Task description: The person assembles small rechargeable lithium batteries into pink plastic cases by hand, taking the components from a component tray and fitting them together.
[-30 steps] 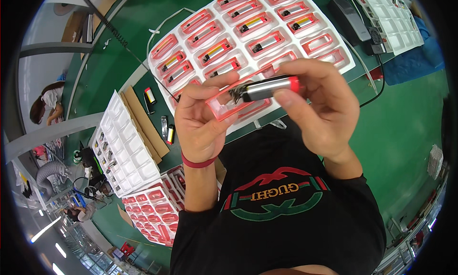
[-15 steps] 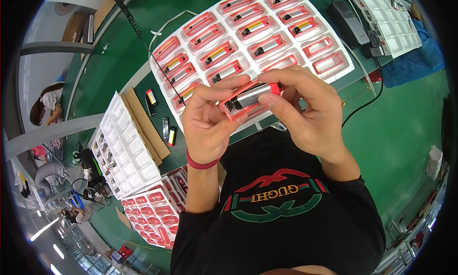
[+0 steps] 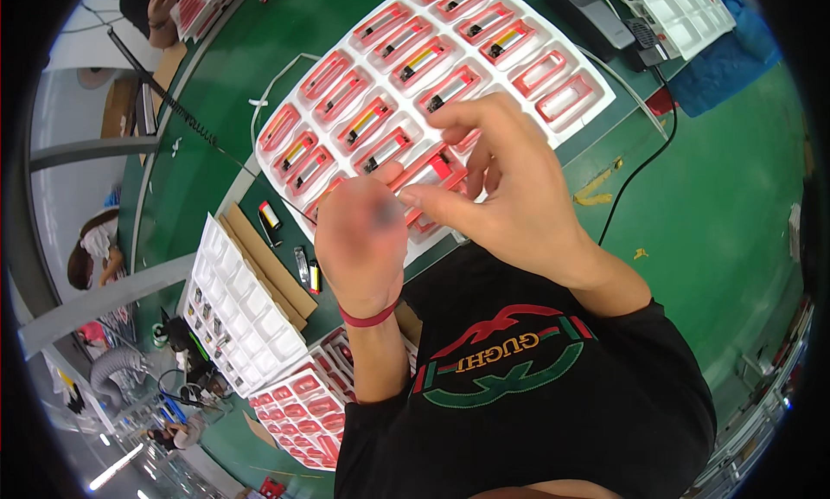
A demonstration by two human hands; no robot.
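My left hand [image 3: 361, 239] and my right hand [image 3: 512, 192] meet above the near edge of a big white tray [image 3: 596, 101]. Between their fingertips they pinch a small red-edged case [image 3: 435, 165], which the fingers mostly hide. My left hand is curled with its back to the camera and wears a red wristband. The thumb and forefinger of my right hand close on the case from the right. The tray's red-rimmed pockets hold several small stick-shaped devices [image 3: 419, 60]; two pockets at the far right look empty.
A white empty-pocket tray [image 3: 233, 309] and cardboard strips [image 3: 268, 265] lie at my left, with loose small devices [image 3: 303, 267] beside them. Stacked red-pocket trays [image 3: 303, 404] sit lower left. A black device with a cable [image 3: 596, 19], another white tray [image 3: 683, 6] and blue cloth [image 3: 726, 62] are top right. Another person [image 3: 95, 239] is far left.
The silver device and red case, held out lengthwise a second ago, are now drawn in between my fingers and mostly covered. Both hands have closed together over the tray's near edge.
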